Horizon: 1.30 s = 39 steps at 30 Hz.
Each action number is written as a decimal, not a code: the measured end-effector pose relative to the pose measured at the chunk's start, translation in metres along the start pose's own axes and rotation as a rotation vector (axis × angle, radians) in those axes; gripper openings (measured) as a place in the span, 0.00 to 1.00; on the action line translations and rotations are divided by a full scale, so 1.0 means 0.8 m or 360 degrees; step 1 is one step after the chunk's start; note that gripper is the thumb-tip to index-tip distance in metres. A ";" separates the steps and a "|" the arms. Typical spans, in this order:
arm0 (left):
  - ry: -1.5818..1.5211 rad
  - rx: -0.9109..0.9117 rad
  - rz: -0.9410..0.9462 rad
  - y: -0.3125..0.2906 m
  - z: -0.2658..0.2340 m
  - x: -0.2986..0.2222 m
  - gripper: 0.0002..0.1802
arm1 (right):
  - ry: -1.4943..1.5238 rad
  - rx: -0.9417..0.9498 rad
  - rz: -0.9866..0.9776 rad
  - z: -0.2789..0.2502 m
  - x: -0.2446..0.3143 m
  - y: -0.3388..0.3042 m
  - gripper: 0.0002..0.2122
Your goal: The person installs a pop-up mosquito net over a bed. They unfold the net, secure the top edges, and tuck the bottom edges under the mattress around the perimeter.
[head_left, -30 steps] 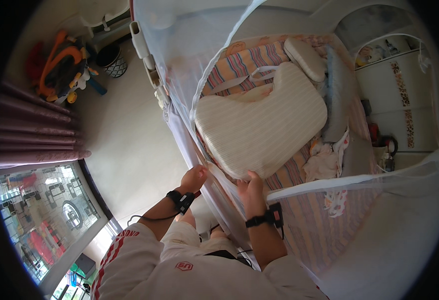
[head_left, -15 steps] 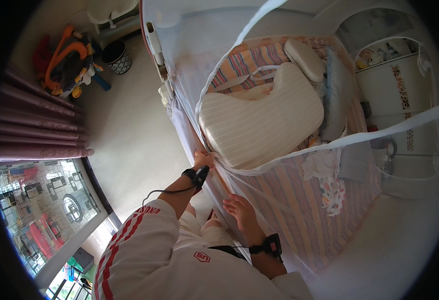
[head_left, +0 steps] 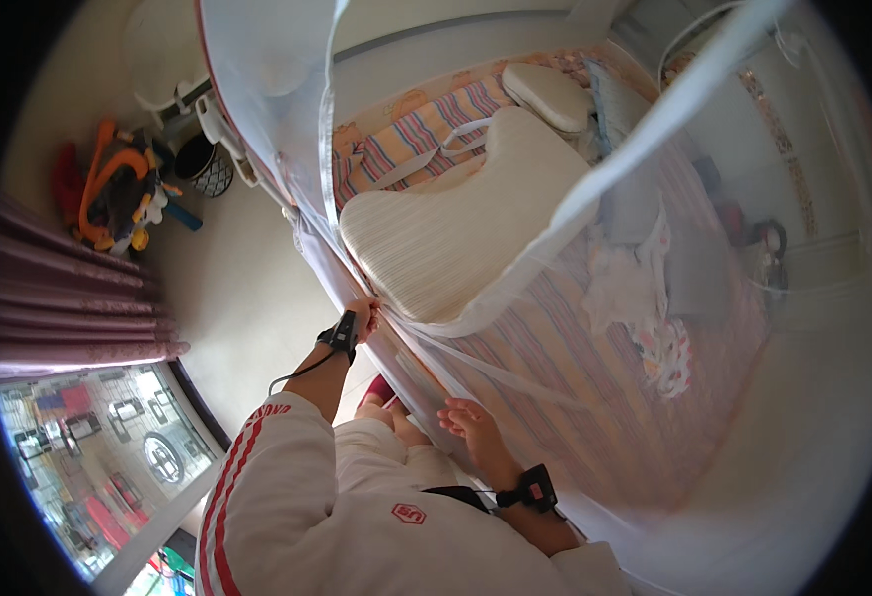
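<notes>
My left hand (head_left: 363,318) is closed on the edge of a white mosquito net (head_left: 580,194), at the bed's near side by the lower corner of the net's opening. Whatever small part sits inside the fingers is hidden. Below and to the right, my right hand (head_left: 473,429) hovers beside the net with its fingers apart, holding nothing. Through the opening shows a large cream ribbed cushion (head_left: 436,238) with a curved cut-out and a strap. It lies on a striped bed sheet (head_left: 545,368).
A smaller cream pillow (head_left: 547,96) and crumpled cloths (head_left: 630,283) lie on the bed. Across the floor at left stand a dark waste bin (head_left: 203,167) and an orange toy (head_left: 108,194). A purple curtain (head_left: 78,293) hangs near the window.
The whole view has shifted, so the bed appears farther left. The white trim at the opening's right side slants more steeply. My left hand keeps its grip; my right hand stays apart from the net.
</notes>
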<state>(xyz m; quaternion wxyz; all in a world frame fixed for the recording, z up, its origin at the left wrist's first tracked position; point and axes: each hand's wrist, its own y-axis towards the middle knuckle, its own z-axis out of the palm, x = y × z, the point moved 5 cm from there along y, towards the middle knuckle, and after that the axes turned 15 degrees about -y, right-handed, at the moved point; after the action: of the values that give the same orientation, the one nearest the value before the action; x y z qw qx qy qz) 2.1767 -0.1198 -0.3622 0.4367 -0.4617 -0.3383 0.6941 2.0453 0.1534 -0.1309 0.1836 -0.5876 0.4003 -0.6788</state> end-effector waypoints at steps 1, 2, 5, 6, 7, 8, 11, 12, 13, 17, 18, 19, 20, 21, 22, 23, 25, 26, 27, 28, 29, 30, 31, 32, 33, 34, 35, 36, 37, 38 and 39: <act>-0.0066 -0.0004 -0.0008 -0.005 -0.004 -0.009 0.15 | -0.0008 0.0000 -0.0016 -0.005 -0.001 -0.002 0.18; -0.0196 0.0003 -0.0021 -0.011 -0.006 -0.016 0.15 | 0.0023 -0.0021 -0.0018 -0.011 -0.003 -0.005 0.18; -0.0606 0.0051 -0.0026 -0.034 0.011 -0.048 0.13 | 0.0039 -0.0019 -0.0073 -0.029 -0.009 -0.009 0.17; -0.0755 0.0129 -0.0001 -0.050 0.015 -0.069 0.12 | 0.0005 0.0015 -0.0095 -0.033 -0.011 -0.009 0.16; -0.0636 0.0075 0.0010 -0.060 0.028 -0.081 0.12 | -0.0035 0.0056 -0.0107 -0.034 -0.014 -0.008 0.15; -0.0530 0.0069 0.0056 -0.076 0.035 -0.092 0.12 | -0.0064 0.0057 -0.0097 -0.037 -0.018 -0.007 0.15; -0.0387 0.0169 0.0153 -0.115 0.050 -0.119 0.12 | -0.0165 0.0083 -0.0111 -0.032 -0.022 0.003 0.15; -0.0347 0.0203 0.0119 -0.124 0.050 -0.124 0.13 | -0.0197 0.0104 -0.0141 -0.026 -0.018 0.007 0.15; -0.0310 0.0235 0.0101 -0.131 0.048 -0.128 0.14 | -0.0142 0.0117 -0.0076 -0.020 -0.016 0.012 0.14; -0.0129 0.0410 0.0145 -0.138 0.043 -0.149 0.16 | -0.0534 0.0277 -0.0260 0.026 0.030 0.036 0.15; -0.0215 0.0356 0.0050 -0.137 0.041 -0.147 0.15 | -0.0555 0.0339 -0.0252 0.039 0.039 0.043 0.14; -0.0273 0.0345 -0.0024 -0.138 0.039 -0.145 0.15 | -0.0525 0.0418 -0.0239 0.056 0.050 0.051 0.14; -0.0263 0.0339 -0.0022 -0.140 0.040 -0.144 0.15 | -0.0548 0.0413 -0.0237 0.071 0.064 0.065 0.14; -0.0327 0.0435 -0.0080 -0.144 0.042 -0.141 0.15 | -0.0515 0.0417 -0.0238 0.088 0.077 0.086 0.14; -0.0263 0.0473 -0.0130 -0.150 0.041 -0.137 0.14 | -0.0482 0.0416 -0.0233 0.105 0.088 0.106 0.14; -0.0278 0.0478 -0.0212 -0.154 0.037 -0.135 0.14 | -0.0462 0.0339 -0.0374 0.122 0.104 0.129 0.13; 0.0001 0.0500 -0.0191 -0.166 0.017 -0.141 0.13 | -0.0393 0.0181 -0.0630 0.156 0.134 0.182 0.13; 0.0151 0.0513 -0.0237 -0.168 0.008 -0.147 0.12 | -0.0316 0.0174 -0.0504 0.176 0.139 0.210 0.12; 0.0286 0.0537 -0.0317 -0.170 -0.003 -0.152 0.12 | -0.0372 0.0160 -0.0534 0.193 0.146 0.229 0.11; 0.0345 0.0589 -0.0385 -0.171 -0.011 -0.159 0.10 | -0.0427 0.0142 -0.0565 0.209 0.153 0.243 0.11; 0.0393 0.0661 -0.0483 -0.168 -0.014 -0.170 0.10 | -0.0692 0.0068 -0.0622 0.219 0.160 0.251 0.08; 0.0377 0.0776 -0.0547 -0.167 -0.015 -0.176 0.10 | -0.0970 -0.0001 -0.0634 0.226 0.165 0.254 0.06; 0.0550 0.0855 -0.0579 -0.163 -0.015 -0.181 0.11 | -0.1115 -0.0064 -0.0641 0.230 0.169 0.251 0.05; 0.0613 0.0838 -0.0604 -0.158 -0.014 -0.182 0.12 | -0.1320 -0.0158 -0.0701 0.234 0.177 0.247 0.04; 0.0671 0.0824 -0.0631 -0.153 -0.012 -0.182 0.12 | -0.1807 -0.0282 -0.0969 0.237 0.188 0.232 0.06; 0.0664 0.0844 -0.0713 -0.150 -0.007 -0.179 0.13 | -0.1612 -0.0198 -0.0725 0.237 0.187 0.232 0.08; 0.0793 0.0841 -0.0775 -0.147 -0.006 -0.176 0.12 | -0.1543 -0.0257 -0.0652 0.235 0.191 0.227 0.11; 0.0759 0.0843 -0.0801 -0.144 -0.002 -0.175 0.12 | -0.1551 -0.0306 -0.0641 0.233 0.197 0.222 0.11; 0.0688 0.0896 -0.0881 -0.145 0.002 -0.173 0.11 | -0.1559 -0.0359 -0.0646 0.233 0.204 0.218 0.11; 0.0794 0.0845 -0.0850 -0.142 0.000 -0.174 0.10 | -0.1778 -0.0427 -0.0711 0.235 0.211 0.215 0.10; 0.0852 0.0855 -0.0846 -0.142 -0.001 -0.175 0.10 | -0.1619 -0.0416 -0.0623 0.236 0.213 0.217 0.09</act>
<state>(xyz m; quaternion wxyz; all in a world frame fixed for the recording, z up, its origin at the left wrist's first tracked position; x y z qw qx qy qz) 2.2375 -0.2039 -0.2147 0.7757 -0.3923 -0.1285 0.4775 2.1438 -0.1375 -0.1540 0.1500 -0.9222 0.2255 -0.2759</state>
